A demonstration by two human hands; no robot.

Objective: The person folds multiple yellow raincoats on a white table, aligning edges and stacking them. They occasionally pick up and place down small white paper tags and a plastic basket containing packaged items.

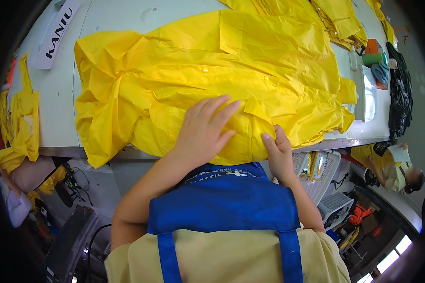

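Note:
A yellow waterproof jacket (184, 53) lies spread and wrinkled across the work table, its lower edge hanging over the front towards me. Pale snap buttons (205, 70) run along its front placket. My left hand (202, 129), palm down and fingers apart, is over the near half of the jacket, beside a small pocket flap (256, 109). Whether the whole palm touches the fabric I cannot tell. To the right, my right hand (279, 150) pinches a fold of the jacket near the table edge between thumb and fingers.
More folded yellow garments (340, 21) are stacked at the back right. A white sign with lettering (58, 33) stands at the back left. On the right are a green cylinder (373, 59) and black plastic (399, 92). White plastic baskets (334, 205) stand below; people work at both sides.

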